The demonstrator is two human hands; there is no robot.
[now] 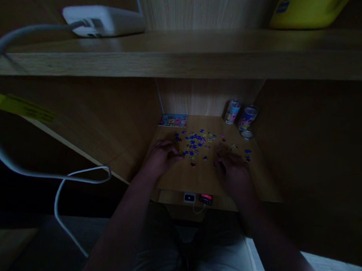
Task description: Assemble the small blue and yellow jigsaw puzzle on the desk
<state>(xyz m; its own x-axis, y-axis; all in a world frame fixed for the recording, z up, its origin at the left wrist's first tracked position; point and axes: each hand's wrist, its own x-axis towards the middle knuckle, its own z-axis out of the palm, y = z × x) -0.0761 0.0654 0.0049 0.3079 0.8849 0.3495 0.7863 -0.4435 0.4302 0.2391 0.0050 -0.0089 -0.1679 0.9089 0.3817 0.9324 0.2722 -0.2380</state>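
Many small jigsaw puzzle pieces (193,144), mostly blue with some yellow and pink, lie loose on the wooden desktop (196,178). My left hand (162,155) rests at the left edge of the spread, its fingers loosely bent and the thumb apart from them; nothing shows in it. At the right side of the spread, my right hand (233,169) has its thumb and forefinger curled together. A small blue puzzle piece (219,155) shows at those fingertips, though dim light blurs the contact. A few more blue pieces (248,155) lie to the right of that hand.
A cartoon picture card (173,120) lies at the back left. Two cartoon-printed cans (232,112) (247,118) stand at the back right, a round lid (246,134) before them. Overhead, a shelf (186,65) carries a white charger (104,20) and yellow container (307,12); a cable hangs left.
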